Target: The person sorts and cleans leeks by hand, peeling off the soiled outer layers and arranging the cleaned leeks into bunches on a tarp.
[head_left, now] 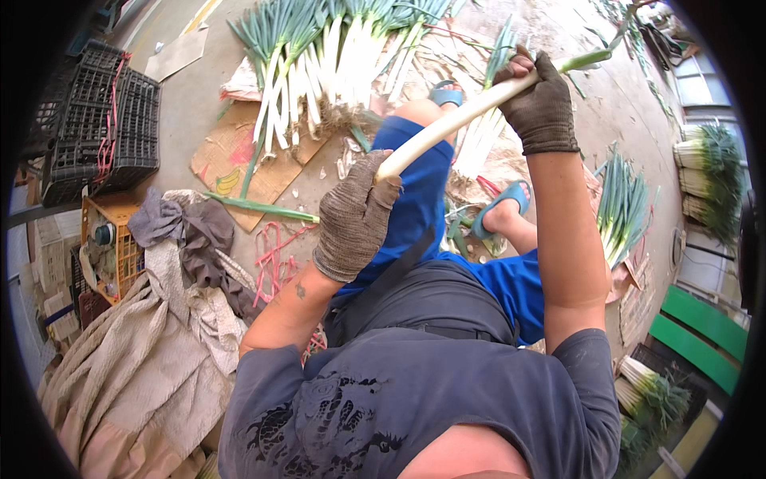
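A long white-stemmed green onion (463, 116) slants across my lap, its white end low on the left and its green top up on the right. My left hand (351, 219), in a brown knit glove, is closed around the white end. Further up the stalk, near where it turns green, my right hand (544, 108) grips it in a matching glove with bare fingertips. Below the right hand, a small group of green onions (481, 144) lies on the ground between my feet. Beyond my knees spreads a large pile of green onions (331, 60), roots toward me.
Flattened cardboard (227, 156) lies under the pile's near edge. Black crates (108, 120) are stacked at the left, above an orange crate (128, 255) and crumpled cloth (152, 343). Pink string (275, 263) is tangled by my left arm. Onion bundles (622, 207) lie at the right.
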The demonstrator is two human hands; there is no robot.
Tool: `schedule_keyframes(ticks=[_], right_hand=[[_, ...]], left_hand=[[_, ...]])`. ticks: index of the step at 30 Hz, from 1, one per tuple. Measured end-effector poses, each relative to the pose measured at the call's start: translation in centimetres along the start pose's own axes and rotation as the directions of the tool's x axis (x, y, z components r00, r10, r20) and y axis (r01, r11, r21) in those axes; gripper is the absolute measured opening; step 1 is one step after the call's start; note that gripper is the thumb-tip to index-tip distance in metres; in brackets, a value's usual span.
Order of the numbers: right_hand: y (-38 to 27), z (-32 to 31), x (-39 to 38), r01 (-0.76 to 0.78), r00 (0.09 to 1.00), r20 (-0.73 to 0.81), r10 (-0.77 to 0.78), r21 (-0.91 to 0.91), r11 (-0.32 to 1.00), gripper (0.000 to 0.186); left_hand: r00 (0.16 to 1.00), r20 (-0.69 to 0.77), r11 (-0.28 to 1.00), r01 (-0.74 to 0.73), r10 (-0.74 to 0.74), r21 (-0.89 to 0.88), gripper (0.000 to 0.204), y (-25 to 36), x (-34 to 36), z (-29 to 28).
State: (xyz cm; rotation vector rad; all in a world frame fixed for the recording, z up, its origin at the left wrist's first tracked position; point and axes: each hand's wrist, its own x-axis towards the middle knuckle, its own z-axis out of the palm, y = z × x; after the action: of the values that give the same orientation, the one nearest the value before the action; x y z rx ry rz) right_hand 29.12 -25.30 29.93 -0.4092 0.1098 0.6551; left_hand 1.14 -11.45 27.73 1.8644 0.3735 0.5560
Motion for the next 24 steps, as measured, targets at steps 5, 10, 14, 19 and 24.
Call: schedule_keyframes(ticks=[5, 10, 14, 19, 24], right_hand=[[-4.3, -0.8, -4.8, 0.234, 0.969, -0.057, -0.242, -0.124, 0.964, 0.020], [-7.5, -3.6, -8.6, 0.433, 0.891, -0.074, -0.448, -0.159, 0.887, 0.019], [-9.1, -6.4, -11.1, 0.541, 0.811, -0.143, -0.567, -0.183, 0.821, 0.018], [-9.8, -7.3, -14.5, 0.603, 0.725, -0.284, -0.627, -0.178, 0.778, 0.010], [-12.9, -13.5, -15.7, 0.542, 0.720, -0.393, -0.571, -0.195, 0.817, 0.027]], left_hand=[[0.983, 0.146, 0.972, 0.138, -0.111, -0.189, 0.031, 1.5, 0.1, 3.7], [0.946, 0.230, 0.918, 0.290, -0.231, -0.271, 0.030, 1.9, 0.7, 7.7], [0.812, 0.394, 0.758, 0.562, -0.430, -0.330, 0.036, 1.8, 1.4, 10.9], [0.561, 0.562, 0.495, 0.821, -0.608, -0.284, 0.042, 0.2, 1.7, 14.9], [0.707, 0.707, 0.987, 0.096, 0.022, -0.127, 0.025, -2.2, 0.6, 16.2]])
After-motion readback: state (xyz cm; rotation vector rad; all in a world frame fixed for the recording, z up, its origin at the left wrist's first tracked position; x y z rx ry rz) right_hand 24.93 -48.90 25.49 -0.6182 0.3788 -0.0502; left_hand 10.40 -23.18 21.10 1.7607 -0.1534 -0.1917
